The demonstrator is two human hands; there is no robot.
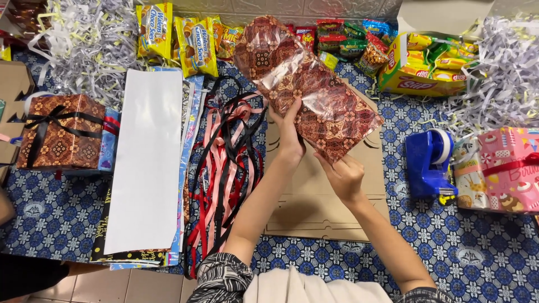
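Nearest the camera, two bare forearms reach out from patterned sleeves over a blue patterned mat [460, 247] spread on the floor. Under the arms lies a flat sheet of brown cardboard [314, 207], and left of it a tangle of red, pink and black ribbons [224, 168]. Further left, a stack of wrapping paper sheets [147, 163] lies with its white side up. The right hand [343, 178] grips the near corner of a package wrapped in brown batik-patterned paper [314, 90], fingers curled on its lower edge, while the left hand [287, 132] clasps the package's left side with the thumb against the paper. The package is held up off the cardboard, tilted, its far end pointing up and left toward the snacks. To the right of the cardboard stands a blue tape dispenser [428, 163], and just beside it on the right a pink gift box with a red ribbon [508, 168]. At the left edge sits a brown batik gift box tied with black ribbon [60, 130]. Farthest away, a row of snack packets [191, 39] lines the wall, with a yellow carton of snacks [426, 64] to the right and heaps of shredded paper [78, 39] in the far corners.
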